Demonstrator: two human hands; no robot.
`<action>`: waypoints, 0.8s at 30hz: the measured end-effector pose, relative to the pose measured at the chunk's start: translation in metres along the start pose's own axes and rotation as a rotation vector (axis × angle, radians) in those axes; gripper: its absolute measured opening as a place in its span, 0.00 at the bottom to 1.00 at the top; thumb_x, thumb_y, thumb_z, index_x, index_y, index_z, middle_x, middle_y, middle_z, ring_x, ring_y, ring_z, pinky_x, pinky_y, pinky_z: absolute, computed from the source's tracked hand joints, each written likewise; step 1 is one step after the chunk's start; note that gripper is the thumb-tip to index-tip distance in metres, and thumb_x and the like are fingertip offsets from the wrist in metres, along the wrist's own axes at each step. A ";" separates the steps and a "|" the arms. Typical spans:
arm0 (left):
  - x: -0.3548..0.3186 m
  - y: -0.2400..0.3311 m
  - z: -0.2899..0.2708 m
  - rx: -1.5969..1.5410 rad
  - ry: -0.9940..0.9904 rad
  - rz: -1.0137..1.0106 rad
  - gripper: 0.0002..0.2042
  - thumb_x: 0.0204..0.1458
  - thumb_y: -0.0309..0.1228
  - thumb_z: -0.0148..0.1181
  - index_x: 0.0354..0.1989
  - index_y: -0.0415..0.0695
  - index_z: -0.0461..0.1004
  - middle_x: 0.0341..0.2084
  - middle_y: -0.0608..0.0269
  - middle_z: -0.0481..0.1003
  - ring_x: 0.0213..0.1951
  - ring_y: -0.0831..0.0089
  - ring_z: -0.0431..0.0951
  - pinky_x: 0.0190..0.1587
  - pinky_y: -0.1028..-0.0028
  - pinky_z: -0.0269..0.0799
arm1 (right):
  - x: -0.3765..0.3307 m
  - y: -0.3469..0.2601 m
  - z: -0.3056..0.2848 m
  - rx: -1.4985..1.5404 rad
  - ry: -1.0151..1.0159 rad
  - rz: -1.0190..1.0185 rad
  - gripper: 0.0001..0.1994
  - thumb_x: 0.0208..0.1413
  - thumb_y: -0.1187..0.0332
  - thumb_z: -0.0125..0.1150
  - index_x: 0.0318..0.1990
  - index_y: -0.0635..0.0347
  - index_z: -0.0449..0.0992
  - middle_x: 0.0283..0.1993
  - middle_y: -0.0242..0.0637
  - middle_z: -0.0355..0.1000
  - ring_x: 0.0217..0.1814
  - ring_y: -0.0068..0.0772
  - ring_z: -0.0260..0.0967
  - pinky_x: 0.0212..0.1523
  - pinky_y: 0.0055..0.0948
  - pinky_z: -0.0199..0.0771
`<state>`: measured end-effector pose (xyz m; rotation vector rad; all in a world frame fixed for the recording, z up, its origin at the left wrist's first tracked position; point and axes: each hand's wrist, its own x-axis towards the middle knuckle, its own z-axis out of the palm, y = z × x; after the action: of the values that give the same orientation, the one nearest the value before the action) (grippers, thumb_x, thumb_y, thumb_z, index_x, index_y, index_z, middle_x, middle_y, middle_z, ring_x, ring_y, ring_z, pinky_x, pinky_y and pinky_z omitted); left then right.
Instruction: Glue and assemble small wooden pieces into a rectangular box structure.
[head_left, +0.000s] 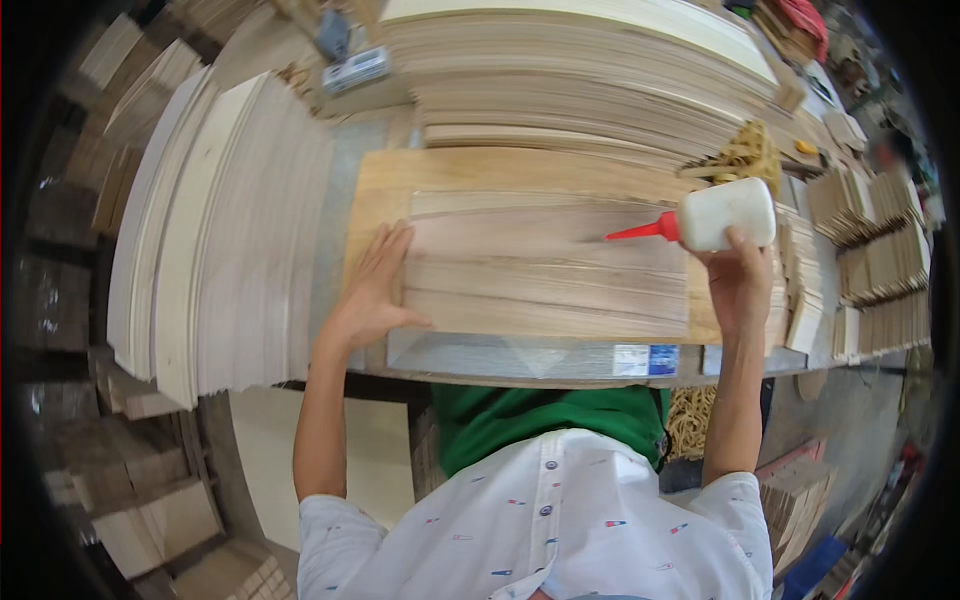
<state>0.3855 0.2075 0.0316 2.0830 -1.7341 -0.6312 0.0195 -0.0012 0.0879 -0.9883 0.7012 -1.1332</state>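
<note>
Left hand (372,290) flat, fingers spread, on the left edge of veneer strips (545,265) lying on a board (385,185) on the table (500,357); right hand (740,280) clenched round a white glue bottle (725,213), red nozzle (640,231) tipped to the strips.

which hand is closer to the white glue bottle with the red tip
Right. The right hand grips the white glue bottle from below; the left hand lies flat on the wood veneer sheet, well apart at its far left edge.
</note>
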 end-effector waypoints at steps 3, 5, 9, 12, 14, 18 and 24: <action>0.002 0.002 -0.003 -0.068 -0.039 -0.086 0.55 0.28 0.39 0.74 0.68 0.37 0.50 0.68 0.46 0.50 0.71 0.53 0.41 0.70 0.62 0.40 | -0.009 0.040 0.050 0.035 -0.121 0.082 0.25 0.50 0.70 0.65 0.55 0.68 0.64 0.51 0.44 0.70 0.51 0.38 0.72 0.49 0.42 0.78; 0.002 0.005 -0.003 -0.067 -0.037 -0.117 0.54 0.28 0.37 0.74 0.68 0.37 0.49 0.68 0.45 0.51 0.71 0.53 0.41 0.70 0.63 0.41 | -0.009 0.062 0.082 0.051 -0.177 0.153 0.27 0.48 0.73 0.66 0.55 0.67 0.63 0.49 0.42 0.71 0.50 0.37 0.72 0.50 0.37 0.77; -0.002 0.012 -0.008 -0.111 -0.031 -0.143 0.56 0.27 0.39 0.74 0.68 0.37 0.48 0.67 0.45 0.51 0.71 0.55 0.42 0.70 0.63 0.41 | -0.007 0.110 0.128 0.064 -0.180 0.222 0.29 0.47 0.73 0.69 0.56 0.67 0.63 0.48 0.41 0.70 0.50 0.34 0.71 0.50 0.33 0.74; -0.003 0.006 -0.006 -0.133 -0.029 -0.131 0.58 0.25 0.40 0.75 0.69 0.39 0.48 0.68 0.43 0.50 0.71 0.54 0.42 0.70 0.62 0.41 | -0.010 0.126 0.148 0.028 -0.167 0.204 0.30 0.46 0.72 0.70 0.56 0.67 0.62 0.49 0.41 0.70 0.49 0.32 0.69 0.49 0.31 0.73; -0.004 0.003 -0.004 -0.137 -0.020 -0.118 0.59 0.22 0.41 0.76 0.69 0.41 0.48 0.68 0.41 0.49 0.71 0.53 0.42 0.70 0.62 0.42 | -0.012 0.131 0.155 -0.003 -0.178 0.176 0.31 0.47 0.71 0.71 0.57 0.67 0.61 0.48 0.41 0.69 0.50 0.31 0.69 0.49 0.30 0.73; -0.003 0.003 -0.004 -0.139 -0.018 -0.118 0.59 0.22 0.40 0.76 0.69 0.40 0.49 0.68 0.41 0.49 0.71 0.54 0.42 0.70 0.62 0.42 | -0.014 0.136 0.161 -0.045 -0.168 0.149 0.31 0.47 0.70 0.71 0.56 0.67 0.61 0.48 0.41 0.69 0.49 0.31 0.69 0.49 0.30 0.73; -0.003 0.003 -0.004 -0.120 -0.020 -0.119 0.58 0.23 0.40 0.75 0.69 0.39 0.49 0.67 0.42 0.50 0.71 0.54 0.42 0.70 0.62 0.41 | -0.021 0.136 0.165 -0.062 -0.207 0.121 0.30 0.47 0.70 0.71 0.56 0.67 0.61 0.49 0.42 0.69 0.49 0.31 0.70 0.48 0.30 0.73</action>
<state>0.3855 0.2094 0.0370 2.1144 -1.5505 -0.7738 0.2106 0.0789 0.0333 -1.0836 0.6238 -0.8935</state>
